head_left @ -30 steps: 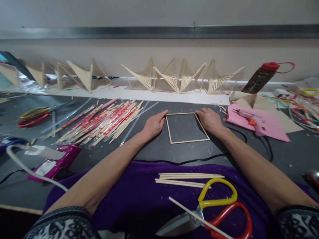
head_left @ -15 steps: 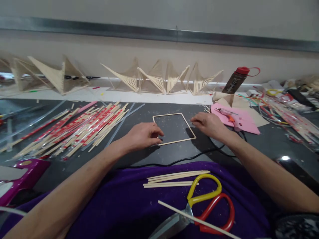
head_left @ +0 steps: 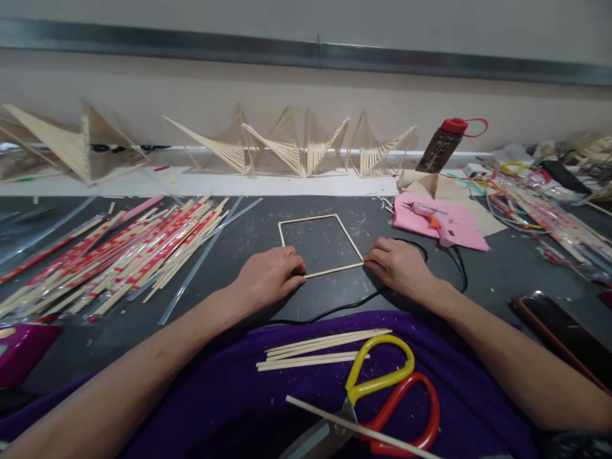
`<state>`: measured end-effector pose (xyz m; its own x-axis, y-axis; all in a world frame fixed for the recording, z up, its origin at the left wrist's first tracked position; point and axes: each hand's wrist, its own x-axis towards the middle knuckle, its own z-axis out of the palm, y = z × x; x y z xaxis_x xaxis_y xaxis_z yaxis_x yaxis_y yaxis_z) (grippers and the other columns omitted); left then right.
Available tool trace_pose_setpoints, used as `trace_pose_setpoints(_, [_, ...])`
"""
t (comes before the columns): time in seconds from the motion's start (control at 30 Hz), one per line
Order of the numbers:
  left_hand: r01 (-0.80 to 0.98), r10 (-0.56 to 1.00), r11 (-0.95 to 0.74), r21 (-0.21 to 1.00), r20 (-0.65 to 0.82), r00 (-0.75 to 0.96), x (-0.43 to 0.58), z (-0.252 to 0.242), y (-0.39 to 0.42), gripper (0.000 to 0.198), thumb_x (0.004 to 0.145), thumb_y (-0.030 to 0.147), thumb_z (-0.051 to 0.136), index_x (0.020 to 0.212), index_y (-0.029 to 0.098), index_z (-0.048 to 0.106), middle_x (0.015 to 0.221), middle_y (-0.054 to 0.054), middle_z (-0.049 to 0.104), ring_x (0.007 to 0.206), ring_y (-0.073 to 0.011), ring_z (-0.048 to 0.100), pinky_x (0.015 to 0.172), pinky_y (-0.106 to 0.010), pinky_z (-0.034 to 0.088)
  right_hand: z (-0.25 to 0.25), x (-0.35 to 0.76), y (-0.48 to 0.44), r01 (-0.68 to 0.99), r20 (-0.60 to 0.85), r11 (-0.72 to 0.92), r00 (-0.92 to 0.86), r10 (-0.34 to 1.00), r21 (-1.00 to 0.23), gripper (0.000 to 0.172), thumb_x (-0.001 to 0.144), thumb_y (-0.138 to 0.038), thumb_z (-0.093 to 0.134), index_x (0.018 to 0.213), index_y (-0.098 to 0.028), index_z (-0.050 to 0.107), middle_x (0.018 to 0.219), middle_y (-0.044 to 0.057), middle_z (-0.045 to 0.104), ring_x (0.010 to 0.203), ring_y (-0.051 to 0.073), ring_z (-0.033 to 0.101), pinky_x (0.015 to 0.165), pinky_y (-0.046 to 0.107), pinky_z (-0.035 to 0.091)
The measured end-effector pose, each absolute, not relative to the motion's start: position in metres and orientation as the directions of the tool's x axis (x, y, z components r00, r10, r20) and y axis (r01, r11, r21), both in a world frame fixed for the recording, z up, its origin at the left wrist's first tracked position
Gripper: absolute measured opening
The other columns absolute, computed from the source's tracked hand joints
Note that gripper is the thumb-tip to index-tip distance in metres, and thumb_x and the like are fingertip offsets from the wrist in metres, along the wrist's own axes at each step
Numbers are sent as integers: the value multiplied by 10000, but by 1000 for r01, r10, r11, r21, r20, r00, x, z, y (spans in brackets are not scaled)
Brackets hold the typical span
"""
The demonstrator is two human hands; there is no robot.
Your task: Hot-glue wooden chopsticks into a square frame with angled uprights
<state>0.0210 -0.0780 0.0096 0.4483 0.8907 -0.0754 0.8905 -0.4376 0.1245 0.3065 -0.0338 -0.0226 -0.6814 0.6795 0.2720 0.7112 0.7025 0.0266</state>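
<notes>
Our left hand [head_left: 268, 274] curled closed on near-left corner of square wooden-stick frame [head_left: 335, 270]; our right hand [head_left: 404, 264] pinched near-right corner. Frame lay flat on dust-specked grey tabletop [head_left: 262, 224], open room past far edge to white ledge [head_left: 287, 185].

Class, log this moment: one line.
stick frame: on table | left hand: at near-left corner | right hand: at near-right corner
</notes>
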Motion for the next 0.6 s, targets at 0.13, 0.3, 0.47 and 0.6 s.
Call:
trace_pose_setpoints(0.13, [886,886,-456,83,-48,460,23,8,-79,198,876,287,458,866,225,646,900,-29,629,872,-179,576,666,-268,403,-24,305,-35,709,295,698,-691,659,100,276,938,-268,453,833,-169,688,827,61,636,751,162,532,691,294,315])
trace_pose_setpoints(0.3, [892,893,-448,66,-22,450,25,6,-80,209,874,274,446,842,220,646,875,-30,633,847,-176,582,645,-266,402,-22,304,-37,681,318,706,-724,612,193,286,943,-245,439,805,-167,676,817,69,639,732,169,501,673,318,268])
trace_pose_setpoints(0.47, [897,899,-436,68,-17,438,26,6,-80,214,872,273,439,826,217,641,874,-28,634,842,-174,585,642,-266,403,-17,304,-39,602,273,758,-796,541,253,208,929,-199,468,895,-177,672,832,54,630,748,169,495,659,321,246])
trace_pose_setpoints(0.6, [898,900,-434,71,-18,436,27,7,-81,212,872,272,439,817,218,637,871,-26,635,841,-174,583,640,-263,397,-16,302,-39,576,237,770,-817,526,274,188,912,-157,482,884,-183,666,803,47,615,730,170,481,640,324,228])
